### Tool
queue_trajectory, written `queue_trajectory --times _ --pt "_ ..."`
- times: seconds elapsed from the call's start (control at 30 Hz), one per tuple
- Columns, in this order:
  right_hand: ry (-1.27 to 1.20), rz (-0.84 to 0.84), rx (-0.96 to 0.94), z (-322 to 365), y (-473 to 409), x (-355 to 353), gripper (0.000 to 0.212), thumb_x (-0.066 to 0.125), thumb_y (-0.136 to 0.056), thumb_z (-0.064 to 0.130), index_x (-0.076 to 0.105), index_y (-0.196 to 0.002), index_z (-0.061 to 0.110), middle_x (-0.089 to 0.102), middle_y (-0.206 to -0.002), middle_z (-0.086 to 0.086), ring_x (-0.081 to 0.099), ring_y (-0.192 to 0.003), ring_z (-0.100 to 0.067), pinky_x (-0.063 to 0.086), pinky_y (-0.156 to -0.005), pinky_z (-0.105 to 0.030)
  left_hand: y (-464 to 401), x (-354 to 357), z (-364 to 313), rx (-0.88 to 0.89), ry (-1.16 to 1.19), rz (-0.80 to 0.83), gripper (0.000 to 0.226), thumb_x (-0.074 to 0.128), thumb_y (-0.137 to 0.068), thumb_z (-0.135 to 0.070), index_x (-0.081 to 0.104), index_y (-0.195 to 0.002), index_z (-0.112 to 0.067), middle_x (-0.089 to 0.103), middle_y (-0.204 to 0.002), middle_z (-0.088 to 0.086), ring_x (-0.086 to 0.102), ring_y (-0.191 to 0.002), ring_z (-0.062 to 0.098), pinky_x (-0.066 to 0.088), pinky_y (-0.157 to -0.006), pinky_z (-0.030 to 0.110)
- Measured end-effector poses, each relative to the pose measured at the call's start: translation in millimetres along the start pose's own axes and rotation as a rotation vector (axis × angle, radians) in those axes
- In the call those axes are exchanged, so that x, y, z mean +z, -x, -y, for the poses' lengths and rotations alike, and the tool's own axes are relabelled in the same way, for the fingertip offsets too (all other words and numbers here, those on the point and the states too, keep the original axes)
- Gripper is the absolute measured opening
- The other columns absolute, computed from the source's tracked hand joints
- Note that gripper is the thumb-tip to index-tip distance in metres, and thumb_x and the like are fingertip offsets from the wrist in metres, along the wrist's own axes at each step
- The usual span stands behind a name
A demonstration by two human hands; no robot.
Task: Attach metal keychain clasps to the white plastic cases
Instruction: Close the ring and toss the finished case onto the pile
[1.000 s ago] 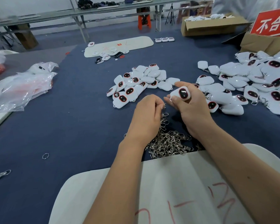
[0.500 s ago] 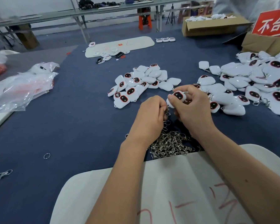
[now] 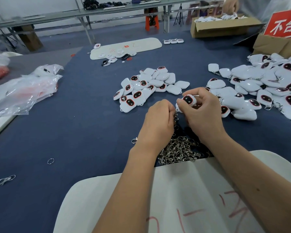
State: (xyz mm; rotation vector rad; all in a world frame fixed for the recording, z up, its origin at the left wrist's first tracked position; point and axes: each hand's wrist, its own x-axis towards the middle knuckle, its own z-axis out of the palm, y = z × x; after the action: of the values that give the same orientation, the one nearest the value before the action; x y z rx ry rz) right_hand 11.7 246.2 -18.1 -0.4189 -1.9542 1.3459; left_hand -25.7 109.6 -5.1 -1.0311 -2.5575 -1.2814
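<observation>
White case [image 3: 188,100] pinched in right hand [image 3: 202,113], dark window upward; left hand [image 3: 158,121] grips clasp [image 3: 175,117] (hanging down).

Between your right fingers [image 3: 194,93] sits a case [image 3: 188,100] of smooth, glossy white plastic, its dark oval window shiny and edged in red. Below your left fingers [image 3: 168,113] hangs a clasp [image 3: 175,117] of bright polished metal, and beneath both hands the heap of clasps [image 3: 180,151] glints the same silvery way. The table cover [image 3: 74,132] under them looks like matt, dark blue felt-like cloth. Well left of your fingers, the bags [image 3: 23,91] are thin, crinkled clear plastic with a sheen. Far beyond your right fingers, the box [image 3: 222,27] is plain brown cardboard, dull and matt.
</observation>
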Motion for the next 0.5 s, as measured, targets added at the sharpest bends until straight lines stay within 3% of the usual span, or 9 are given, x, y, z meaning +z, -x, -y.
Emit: queue_trajectory --times 0.17,0.33,0.5 --pt "0.027 -0.011 -0.002 -1.0 -0.3 0.1 0.016 0.079 -0.086 0.022 0.066 -0.091 0.015 0.068 -0.067 0.004 0.055 -0.054 -0.004 0.044 -0.058 -0.021 0.1 0.9 -1.9 -0.017 -0.041 -0.007 0.018 0.042 -0.100 -0.002 0.054 -0.088 -0.007 0.059 -0.088 0.009 0.053 -0.085 0.030 0.046 -0.080 0.054" --pt "0.009 -0.013 0.030 0.5 1.8 0.4 0.021 0.078 -0.087 0.024 0.060 -0.090 0.012 0.070 -0.067 -0.005 0.065 -0.061 -0.028 0.052 -0.059 -0.035 -0.9 5.6 2.5 -0.018 -0.033 -0.024 0.018 0.044 -0.100 -0.002 0.054 -0.087 -0.009 0.058 -0.088 0.008 0.052 -0.084 0.029 0.045 -0.078 0.053" --pt "-0.268 0.004 0.208 4.0 -1.0 -0.3 0.022 0.074 -0.091 0.016 0.055 -0.092 0.006 0.060 -0.060 -0.004 0.046 -0.042 -0.015 0.035 -0.041 -0.024 -3.8 7.0 5.9 0.074 0.128 -0.128 0.013 0.053 -0.100 -0.002 0.060 -0.090 -0.009 0.060 -0.091 0.002 0.055 -0.086 0.019 0.047 -0.077 0.042"
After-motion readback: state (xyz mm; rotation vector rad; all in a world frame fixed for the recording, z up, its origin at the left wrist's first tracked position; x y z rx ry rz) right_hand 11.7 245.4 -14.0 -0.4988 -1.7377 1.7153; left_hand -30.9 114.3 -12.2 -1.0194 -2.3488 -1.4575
